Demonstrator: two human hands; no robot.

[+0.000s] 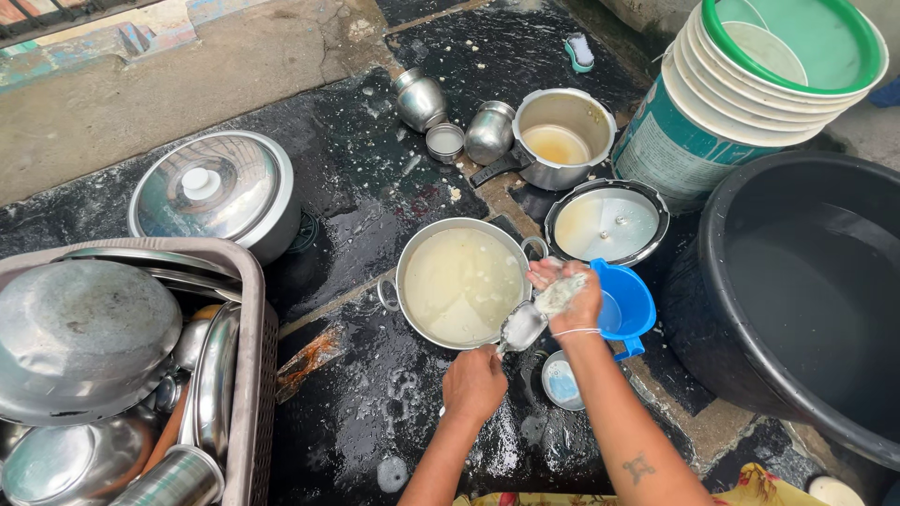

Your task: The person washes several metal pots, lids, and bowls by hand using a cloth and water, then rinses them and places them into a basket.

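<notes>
Steel ladle (pixel 521 326): handle gripped by closed left hand (pixel 474 382), bowl scrubbed by right hand (pixel 567 292) clenching soapy scrubber (pixel 561 293); suds may likely loosen grip, dropping it into nearby water-filled pot (pixel 459 281).

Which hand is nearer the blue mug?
Right. The right hand is at the blue mug's rim; the left hand is lower, holding the ladle.

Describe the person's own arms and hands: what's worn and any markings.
Both forearms are bare, with no sleeves or gloves. The right hand is coated in white suds, and a thin pale band circles its wrist. A small dark tattoo marks the right forearm. The left hand shows no rings, bands or markings.
</notes>
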